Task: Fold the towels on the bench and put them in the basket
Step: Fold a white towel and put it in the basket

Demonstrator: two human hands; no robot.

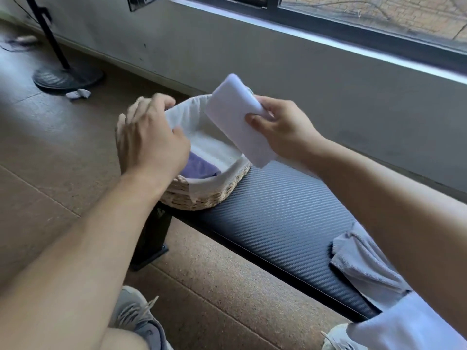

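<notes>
Towel [236,117], white and folded, sits at frame centre, tilted over the lined wicker basket [214,190] on the counter [278,215]. Right hand [280,127] has it pinched in its grip. Left hand [151,137] hovers over the basket's left rim, fingers loosely curled, holding nothing. A purple towel [199,168] lies inside; a grey towel [364,261] lies lower right.

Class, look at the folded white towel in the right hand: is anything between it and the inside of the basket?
The left hand hovers over the basket's near-left rim, above a purple towel inside. The white towel, gripped by the right hand, has open lining below it.
</notes>
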